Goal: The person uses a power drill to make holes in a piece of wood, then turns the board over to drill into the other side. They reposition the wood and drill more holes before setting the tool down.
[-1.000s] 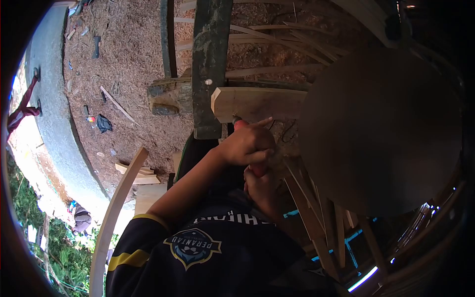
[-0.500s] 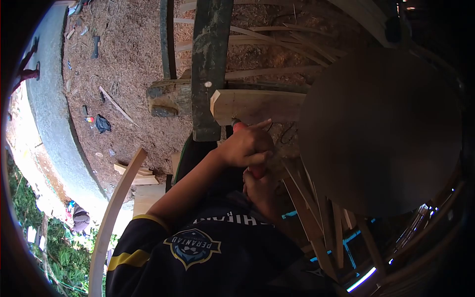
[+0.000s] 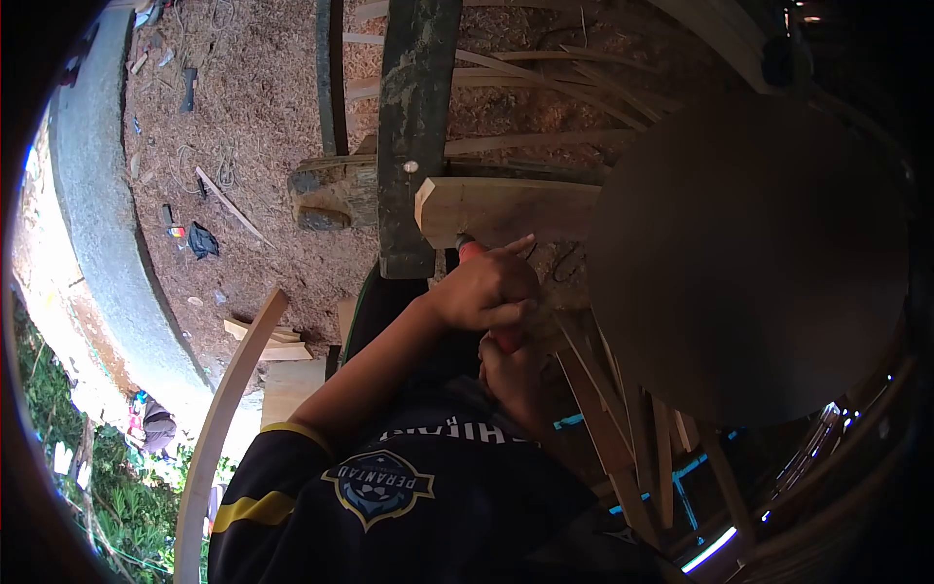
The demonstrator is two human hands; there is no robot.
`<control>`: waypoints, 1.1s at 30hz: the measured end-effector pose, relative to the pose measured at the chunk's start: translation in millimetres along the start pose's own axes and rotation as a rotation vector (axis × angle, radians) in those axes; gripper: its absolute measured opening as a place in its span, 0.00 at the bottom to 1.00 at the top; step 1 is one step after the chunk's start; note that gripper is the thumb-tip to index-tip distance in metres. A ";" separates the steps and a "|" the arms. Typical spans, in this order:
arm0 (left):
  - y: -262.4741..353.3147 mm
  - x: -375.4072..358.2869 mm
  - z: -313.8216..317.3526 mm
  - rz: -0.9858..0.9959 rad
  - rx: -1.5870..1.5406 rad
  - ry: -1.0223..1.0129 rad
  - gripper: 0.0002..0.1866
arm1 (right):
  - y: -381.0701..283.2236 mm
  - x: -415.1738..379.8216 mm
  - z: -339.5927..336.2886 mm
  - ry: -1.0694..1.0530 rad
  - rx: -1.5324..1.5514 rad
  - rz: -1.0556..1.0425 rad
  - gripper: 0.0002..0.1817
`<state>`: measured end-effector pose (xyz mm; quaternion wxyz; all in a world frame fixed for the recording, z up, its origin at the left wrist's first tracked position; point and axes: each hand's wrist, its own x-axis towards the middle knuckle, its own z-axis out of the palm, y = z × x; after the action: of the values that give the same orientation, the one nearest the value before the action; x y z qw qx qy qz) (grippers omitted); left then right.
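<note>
A red tool (image 3: 471, 250) with a dark tip meets the near edge of a pale wooden plank (image 3: 516, 206), close to its cut left end. My left hand (image 3: 491, 290) is wrapped round the front part of the tool, with one finger stretched out towards the plank. Just below it, my right hand (image 3: 508, 372) is closed round the rear part, where a bit of red shows between the hands. Much of the tool is hidden by my fingers, so its kind is unclear.
A dark, worn beam (image 3: 409, 117) runs away from me beside the plank's left end. Long wooden strips (image 3: 545, 83) lie on shavings beyond. A curved board (image 3: 226, 414) rises at my left, and more boards (image 3: 603, 419) lean at right. A blurred disc covers the right side.
Both hands, the tool and the plank look almost unmoved. At the far upper left, a person's legs have shifted upward towards the frame's edge.
</note>
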<state>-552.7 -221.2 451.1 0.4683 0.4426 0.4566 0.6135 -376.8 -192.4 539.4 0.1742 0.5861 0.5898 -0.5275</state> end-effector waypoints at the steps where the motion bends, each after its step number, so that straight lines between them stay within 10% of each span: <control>1: -1.8 -0.3 0.6 0.017 -0.010 0.008 0.16 | 1.0 0.5 0.3 0.001 0.006 -0.020 0.09; 27: 15.6 -18.4 -9.9 -0.092 0.214 0.026 0.14 | -19.2 -3.1 -5.5 -0.075 0.094 0.088 0.12; 33: -51.1 -35.5 -43.4 -0.373 0.690 0.872 0.16 | -17.6 -4.8 -5.4 -0.083 0.183 0.109 0.15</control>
<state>-580.0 -254.9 388.9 0.1661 0.1881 0.8506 0.4621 -388.8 -186.0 552.8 0.1727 0.6085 0.4988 -0.5925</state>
